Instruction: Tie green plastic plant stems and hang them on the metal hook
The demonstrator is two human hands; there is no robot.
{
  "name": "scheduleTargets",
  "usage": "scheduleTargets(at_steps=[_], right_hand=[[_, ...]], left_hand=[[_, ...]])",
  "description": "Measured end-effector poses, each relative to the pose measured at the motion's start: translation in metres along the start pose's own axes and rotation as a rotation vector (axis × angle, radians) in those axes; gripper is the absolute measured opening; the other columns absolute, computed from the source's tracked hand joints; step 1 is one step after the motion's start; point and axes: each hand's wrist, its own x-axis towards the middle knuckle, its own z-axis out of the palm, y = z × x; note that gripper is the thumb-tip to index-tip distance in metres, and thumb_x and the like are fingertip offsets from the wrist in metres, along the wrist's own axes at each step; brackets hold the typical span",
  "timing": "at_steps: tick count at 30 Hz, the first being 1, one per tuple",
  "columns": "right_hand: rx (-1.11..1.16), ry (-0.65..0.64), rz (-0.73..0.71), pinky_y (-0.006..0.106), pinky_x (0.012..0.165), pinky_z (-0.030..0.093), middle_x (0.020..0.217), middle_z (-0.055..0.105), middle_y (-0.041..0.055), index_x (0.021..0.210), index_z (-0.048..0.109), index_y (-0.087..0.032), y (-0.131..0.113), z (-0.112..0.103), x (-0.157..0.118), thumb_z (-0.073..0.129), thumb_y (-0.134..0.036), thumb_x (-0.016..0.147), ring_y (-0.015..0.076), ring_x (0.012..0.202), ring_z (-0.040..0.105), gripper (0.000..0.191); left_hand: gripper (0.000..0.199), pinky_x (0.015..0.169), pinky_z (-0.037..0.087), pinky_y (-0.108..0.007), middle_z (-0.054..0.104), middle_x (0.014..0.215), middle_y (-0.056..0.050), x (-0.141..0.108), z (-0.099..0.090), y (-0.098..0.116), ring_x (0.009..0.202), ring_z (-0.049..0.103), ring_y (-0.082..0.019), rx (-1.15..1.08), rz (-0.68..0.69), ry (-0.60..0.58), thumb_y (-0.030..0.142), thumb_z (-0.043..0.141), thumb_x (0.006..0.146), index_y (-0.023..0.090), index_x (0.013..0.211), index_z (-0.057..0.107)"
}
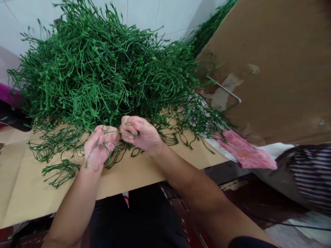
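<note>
From where I stand, both bare hands are busy just in front of a great tangled heap of green stems (103, 65), each tipped with little buds. A thin green stem (111, 131) runs across the gap between them. The left hand (98, 146) has its fingers curled in and nearly closed on one end, with more green strands trailing over the palm and wrist. The right hand (141, 135) is drawn tighter, thumb and fingers pinched round the other end; a short bit of green pokes up by the fingertips.

As for how far along things are, I'd say the handling is in full swing — these strands are in hand, while the heap behind stands high and loose against the tiled wall (176, 15). More stems lie scattered along its front edge on the brown sheet (144, 172). One small bunch (61, 171) sits nearer the person, left of the rest; whether it's finished or simply strayed there, I can't tell. Nothing here looks tied or neatly stacked, so by my guess plenty is left. Over to the right, a pink cloth (245, 148) lies below the big cardboard panel (279, 62) — neither hand is touching it.
</note>
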Motion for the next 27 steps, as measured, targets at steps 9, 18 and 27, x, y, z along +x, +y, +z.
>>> scheduleTargets(at_steps=[9,18,27], right_hand=[[-0.823,0.478,-0.187,0.024,0.051,0.036,0.054,0.044,-0.0023,0.055,0.05,-0.017,-0.041,-0.022,-0.008,0.054,-0.04,0.083,0.0078,0.05,0.041,0.037],[-1.792,1.258,-0.098,0.055,0.091,0.038,0.109,0.06,0.0195,0.1,0.066,-0.016,-0.111,-0.078,-0.064,0.064,-0.024,0.073,0.0336,0.11,0.051,0.028],[-1.179,0.135,-0.081,0.036,0.083,0.045,0.102,0.061,0.0124,0.104,0.054,-0.016,-0.002,0.015,-0.013,0.049,-0.035,0.086,0.0191,0.093,0.056,0.027]], left_hand=[[0.047,0.053,0.03,-0.025,0.029,0.046,0.004,0.006,0.0,-0.006,0.05,0.035,-0.008,0.119,-0.037,-0.06,0.042,0.066,0.072,0.015,0.043,0.04],[0.044,0.055,0.03,-0.025,0.038,0.05,0.003,0.011,-0.008,-0.015,0.054,0.036,-0.009,0.36,-0.076,0.056,0.054,0.063,0.07,0.017,0.052,0.048],[0.047,0.045,0.028,-0.02,0.043,0.053,0.005,0.013,-0.009,-0.015,0.048,0.034,-0.006,0.456,-0.12,0.118,0.06,0.068,0.06,0.016,0.061,0.051]])
